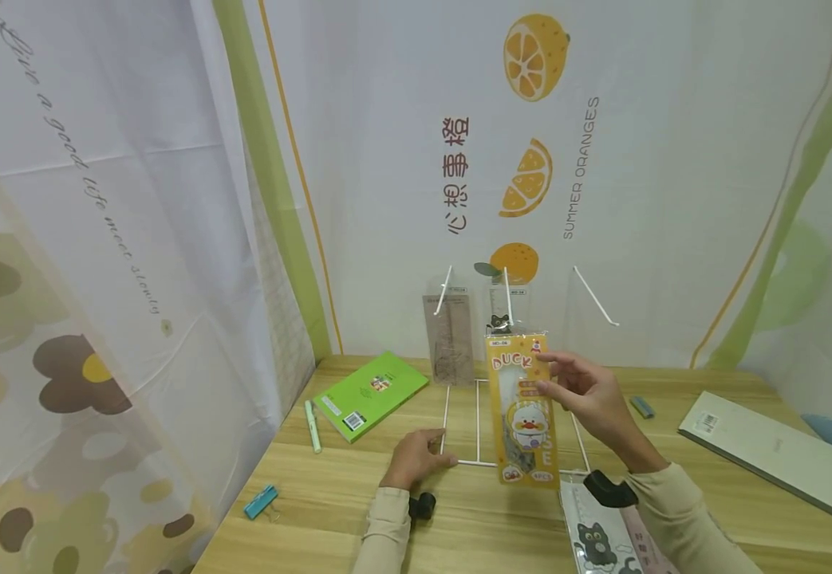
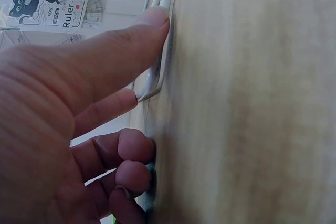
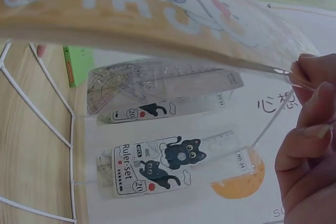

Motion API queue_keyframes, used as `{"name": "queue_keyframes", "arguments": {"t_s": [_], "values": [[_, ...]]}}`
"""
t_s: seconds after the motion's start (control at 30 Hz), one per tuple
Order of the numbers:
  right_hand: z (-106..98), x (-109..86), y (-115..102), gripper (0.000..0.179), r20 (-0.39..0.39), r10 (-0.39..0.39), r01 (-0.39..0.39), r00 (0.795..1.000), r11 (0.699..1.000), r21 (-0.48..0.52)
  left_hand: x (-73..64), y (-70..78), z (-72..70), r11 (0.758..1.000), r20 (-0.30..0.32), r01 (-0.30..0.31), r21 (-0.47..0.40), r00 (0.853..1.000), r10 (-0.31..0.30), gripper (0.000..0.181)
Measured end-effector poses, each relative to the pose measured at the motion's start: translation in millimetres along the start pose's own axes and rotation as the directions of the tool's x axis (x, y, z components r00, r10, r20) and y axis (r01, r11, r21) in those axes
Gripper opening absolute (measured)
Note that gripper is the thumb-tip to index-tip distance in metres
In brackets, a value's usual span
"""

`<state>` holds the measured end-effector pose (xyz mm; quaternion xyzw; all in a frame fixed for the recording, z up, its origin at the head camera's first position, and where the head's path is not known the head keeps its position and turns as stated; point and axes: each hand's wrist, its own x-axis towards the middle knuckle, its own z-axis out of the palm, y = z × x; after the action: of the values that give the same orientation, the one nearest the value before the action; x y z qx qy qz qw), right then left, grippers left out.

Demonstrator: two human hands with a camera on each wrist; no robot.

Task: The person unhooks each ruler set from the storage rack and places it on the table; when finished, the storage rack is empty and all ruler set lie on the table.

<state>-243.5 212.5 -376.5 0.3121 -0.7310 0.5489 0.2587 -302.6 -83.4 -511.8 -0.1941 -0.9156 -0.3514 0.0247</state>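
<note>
Between thumb and fingers my right hand [image 1: 591, 402] pinches the upper right edge of a yellow ruler set package [image 1: 530, 430] printed with a duck, held upright in front of a white wire display rack [image 1: 478, 422]. My left hand [image 1: 416, 458] grips the front left corner of the rack's base, thumb on the wire. Two packs hang from the rack's prongs: a greyish ruler set [image 1: 451, 343] on the left and a black-cat ruler set [image 3: 157, 163] in the middle. The duck package partly hides the cat pack in the head view. No pack hangs on the right prong [image 1: 595, 295].
On the wooden table a green book [image 1: 372, 395] and a pale green pen [image 1: 313, 426] lie left, with a blue binder clip [image 1: 261, 501] nearer. Right are a small stapler-like blue-grey item [image 1: 641, 406] and a pale box [image 1: 774, 454]. Another cat ruler pack [image 1: 595, 534] lies by the right forearm.
</note>
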Motion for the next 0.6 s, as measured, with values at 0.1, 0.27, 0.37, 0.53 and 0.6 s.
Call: {"name": "queue_keyframes", "arguments": {"t_s": [0.1, 0.27, 0.37, 0.53, 0.6], "values": [[-1, -3.8, -6, 0.039, -0.013, -0.008, 0.008, 1.000, 1.000, 0.023, -0.5, -0.4, -0.2, 1.000, 0.002, 0.003, -0.012, 1.000, -0.003, 0.057], [-2, -22.2, -12, 0.040, -0.018, 0.018, -0.018, 1.000, 0.999, 0.041, -1.7, -2.0, 2.5, 0.999, 0.006, 0.009, -0.037, 1.000, -0.008, 0.057], [-1, -42.0, -9, 0.040, 0.006, 0.068, -0.069, 0.998, 0.997, 0.028, -2.8, -2.4, 3.6, 0.999, 0.005, 0.010, -0.035, 1.000, -0.010, 0.057], [2, -77.5, -2, 0.038, 0.000, 0.300, -0.300, 0.954, 0.953, -0.043, -1.5, -1.8, 2.3, 1.000, -0.004, -0.003, -0.012, 1.000, 0.003, 0.057], [3, -87.9, 2, 0.041, -0.001, 0.415, -0.415, 0.910, 0.909, -0.035, -0.1, -1.4, 1.0, 1.000, -0.009, -0.014, 0.002, 1.000, 0.014, 0.057]]}}
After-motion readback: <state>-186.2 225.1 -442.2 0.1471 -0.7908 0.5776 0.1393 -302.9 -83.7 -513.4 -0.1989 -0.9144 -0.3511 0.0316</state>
